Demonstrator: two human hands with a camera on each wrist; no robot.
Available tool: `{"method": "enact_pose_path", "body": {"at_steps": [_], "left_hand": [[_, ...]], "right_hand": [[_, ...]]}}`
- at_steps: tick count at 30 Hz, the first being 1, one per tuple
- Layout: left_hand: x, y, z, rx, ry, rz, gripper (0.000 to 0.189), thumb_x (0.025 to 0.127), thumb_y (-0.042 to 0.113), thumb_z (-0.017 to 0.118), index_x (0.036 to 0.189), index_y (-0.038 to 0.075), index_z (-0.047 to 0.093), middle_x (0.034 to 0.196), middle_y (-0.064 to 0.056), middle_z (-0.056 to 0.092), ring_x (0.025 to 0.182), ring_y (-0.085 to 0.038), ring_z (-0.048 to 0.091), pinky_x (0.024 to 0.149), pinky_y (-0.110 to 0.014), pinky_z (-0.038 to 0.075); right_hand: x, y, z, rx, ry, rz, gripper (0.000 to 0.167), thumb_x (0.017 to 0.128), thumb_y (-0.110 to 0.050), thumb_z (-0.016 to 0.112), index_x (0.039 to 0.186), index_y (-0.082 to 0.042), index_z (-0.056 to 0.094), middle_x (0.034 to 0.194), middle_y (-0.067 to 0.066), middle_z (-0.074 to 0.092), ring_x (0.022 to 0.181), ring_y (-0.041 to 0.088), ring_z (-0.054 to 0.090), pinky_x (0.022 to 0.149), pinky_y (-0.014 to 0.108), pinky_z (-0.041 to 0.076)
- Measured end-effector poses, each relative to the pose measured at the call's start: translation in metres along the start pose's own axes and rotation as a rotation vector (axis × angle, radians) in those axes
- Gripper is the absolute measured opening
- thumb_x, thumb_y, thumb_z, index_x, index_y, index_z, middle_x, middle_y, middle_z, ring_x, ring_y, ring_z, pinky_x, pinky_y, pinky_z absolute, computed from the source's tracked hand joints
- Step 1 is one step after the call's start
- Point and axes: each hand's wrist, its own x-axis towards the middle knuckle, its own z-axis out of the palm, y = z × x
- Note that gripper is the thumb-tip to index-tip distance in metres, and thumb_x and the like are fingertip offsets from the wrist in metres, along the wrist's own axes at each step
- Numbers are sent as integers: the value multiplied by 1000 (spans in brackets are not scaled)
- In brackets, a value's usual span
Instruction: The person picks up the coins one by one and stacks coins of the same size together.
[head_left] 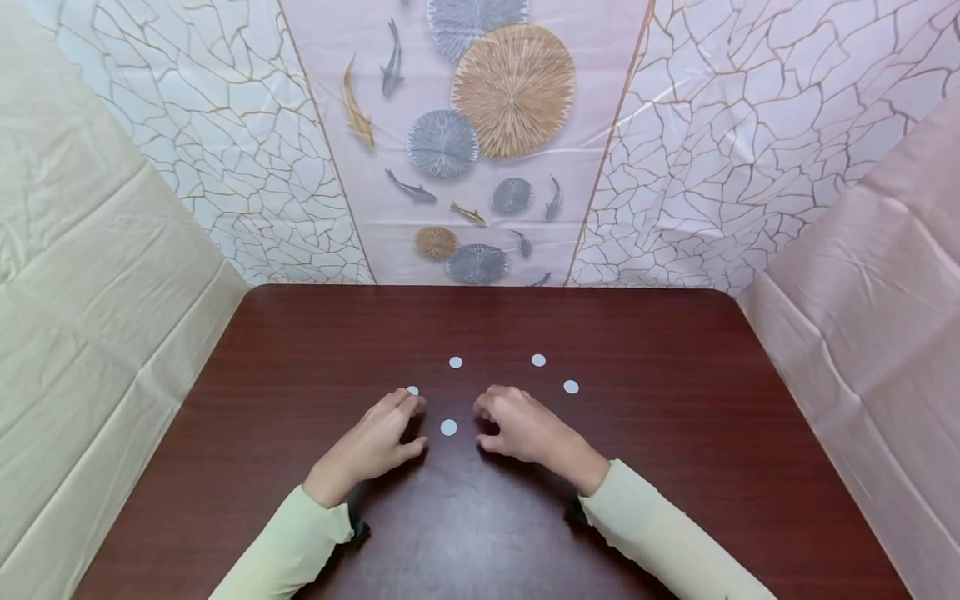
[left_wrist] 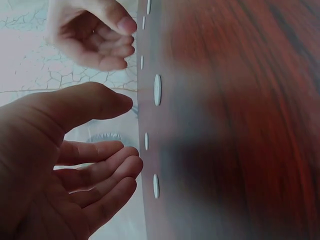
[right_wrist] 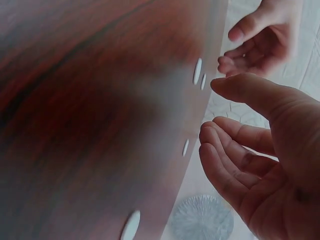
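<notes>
Several small, flat white discs lie spread on the dark red-brown wooden table (head_left: 660,467). My left hand (head_left: 375,442) hovers over the table with its fingers loosely bent and nothing in them; its fingertips partly cover one disc (head_left: 412,390) in the head view. Facing it, my right hand (head_left: 528,429) is also held above the wood, thumb apart from the fingers, gripping nothing. Between the two hands lies a white disc (head_left: 448,427). In the left wrist view, the left fingers (left_wrist: 112,170) and thumb stand apart. The right wrist view shows the right fingers (right_wrist: 225,155) gently curved.
Farther back on the table are a white disc (head_left: 456,362) left of centre, another disc (head_left: 538,360) right of centre, and a third disc (head_left: 572,387) beyond the right hand. A patterned curtain (head_left: 480,208) hangs behind the table, with plain cloth (head_left: 847,333) at the sides.
</notes>
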Motion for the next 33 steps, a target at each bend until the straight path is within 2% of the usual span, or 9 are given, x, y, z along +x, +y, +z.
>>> {"method": "enact_pose_path", "body": {"at_steps": [6, 17, 27, 33], "left_hand": [[9, 4, 6, -25, -27, 10, 33, 87, 12, 82, 114, -1, 67, 104, -9, 66, 94, -21, 65, 86, -38, 58], [19, 9, 17, -108, -89, -52, 27, 89, 9, 81, 111, -1, 69, 103, -10, 67, 91, -19, 64, 82, -35, 58], [24, 9, 22, -114, -85, -3, 18, 88, 8, 81, 101, 4, 70, 95, -7, 65, 82, -13, 59, 73, -28, 53], [27, 8, 21, -92, -86, -1, 16, 85, 8, 81, 92, 7, 68, 88, -6, 63, 77, -12, 55, 68, -26, 49]], "right_hand": [[8, -6, 9, 3, -8, -23, 21, 84, -16, 86, 98, -7, 74, 91, 3, 66, 77, 11, 59, 70, 23, 53], [25, -14, 17, -2, -55, 9, 19, 84, -15, 84, 97, -6, 74, 88, 2, 66, 74, 11, 59, 65, 23, 51], [31, -16, 25, 11, -77, 15, 16, 84, -12, 82, 83, -8, 67, 77, -3, 55, 68, 8, 50, 59, 21, 44], [33, -15, 27, 20, -91, 48, 14, 85, -11, 82, 84, -8, 68, 78, -2, 56, 67, 8, 51, 59, 21, 45]]}}
